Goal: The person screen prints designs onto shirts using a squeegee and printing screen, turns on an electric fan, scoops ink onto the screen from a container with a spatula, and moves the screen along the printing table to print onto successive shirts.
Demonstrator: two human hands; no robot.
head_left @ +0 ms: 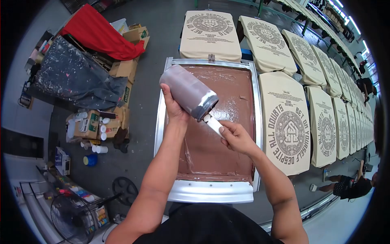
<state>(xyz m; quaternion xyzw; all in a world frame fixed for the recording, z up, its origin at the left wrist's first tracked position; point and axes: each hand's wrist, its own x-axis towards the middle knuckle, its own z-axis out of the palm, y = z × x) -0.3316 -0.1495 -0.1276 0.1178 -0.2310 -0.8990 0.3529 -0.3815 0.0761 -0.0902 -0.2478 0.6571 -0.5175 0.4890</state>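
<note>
My left hand [175, 106] is wrapped around a tilted, ink-smeared plastic tub [185, 85], with its mouth facing down and to the right. Dark smears ring its rim; what is inside is mostly hidden. In my right hand [237, 137] is a white spatula [214, 126], pinched between thumb and fingers, its far end at the tub's mouth. Both are above a screen printing frame [211, 192] with silver metal edges. Brown ink [215, 154] is spread over the screen, glossy near the middle, with thicker ridges along the sides.
Beige printed shirts [286, 122] lie on rows of boards to the right and behind the frame. At left are a red cloth [101, 32], a paint-spattered dark cloth [77, 73], cardboard boxes [113, 122] and a fan [73, 215]. Another person [351, 185] stands at far right.
</note>
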